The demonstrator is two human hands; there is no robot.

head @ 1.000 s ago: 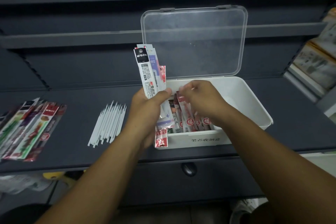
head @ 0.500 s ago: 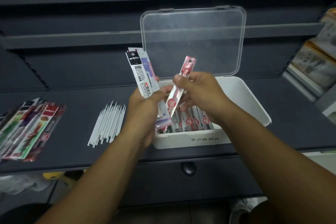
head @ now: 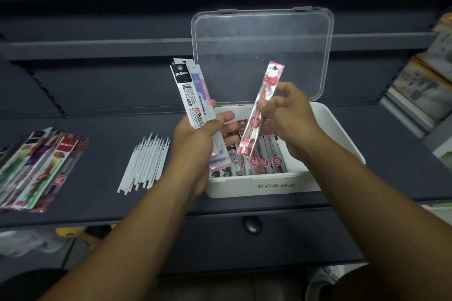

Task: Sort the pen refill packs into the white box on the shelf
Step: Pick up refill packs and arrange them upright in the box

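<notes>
Right hand (head: pixel 287 115) has lifted 1 red refill pack (head: pixel 259 112) above the white box (head: pixel 342 139), fingers pinching mid-length. Left hand (head: pixel 198 139) grips 2-3 packs (head: pixel 193 98). Light, slippery, bendy; hold mid-body.

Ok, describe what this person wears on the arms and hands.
Nothing visible: the left hand and right hand are ungloved, with no rings showing. Both forearms are bare to the frame edge, with no sleeve, watch or bracelet.
</notes>
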